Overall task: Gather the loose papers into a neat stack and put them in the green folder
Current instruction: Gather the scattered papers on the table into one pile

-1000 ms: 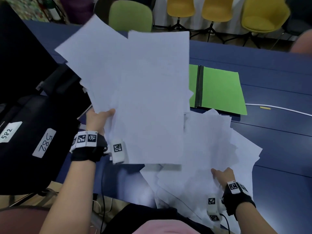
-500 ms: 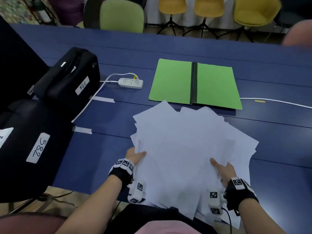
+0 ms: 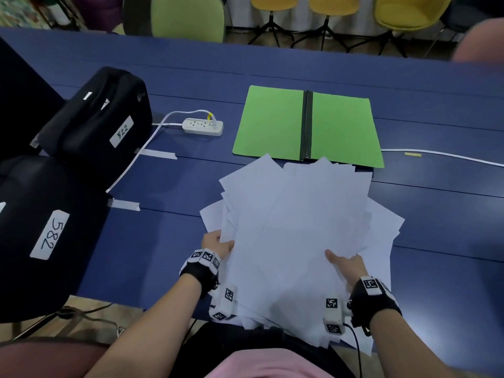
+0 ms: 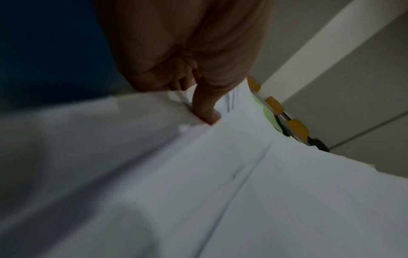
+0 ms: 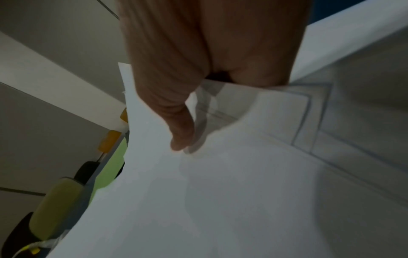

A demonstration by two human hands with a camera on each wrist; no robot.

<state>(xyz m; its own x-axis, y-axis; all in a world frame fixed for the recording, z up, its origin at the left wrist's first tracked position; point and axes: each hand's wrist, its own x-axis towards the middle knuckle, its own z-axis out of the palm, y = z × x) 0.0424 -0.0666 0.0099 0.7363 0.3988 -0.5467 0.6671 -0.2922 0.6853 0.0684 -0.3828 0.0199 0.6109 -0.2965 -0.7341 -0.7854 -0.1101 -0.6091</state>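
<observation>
papers (image 3: 297, 227) between both hands (fanned)

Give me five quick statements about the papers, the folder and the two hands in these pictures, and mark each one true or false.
1. The green folder lies open on the table. True.
2. The papers are already a neat, squared stack. False: they are fanned out, with corners pointing different ways.
3. The left hand grips the pile's left edge, thumb on top. True.
4. The right hand rests on the power strip. False: it holds the papers near their right side; the strip lies apart, left of the folder.
5. Some sheets are already inside the folder. False: its green faces are bare, though the pile's far corners reach its near edge.
</observation>
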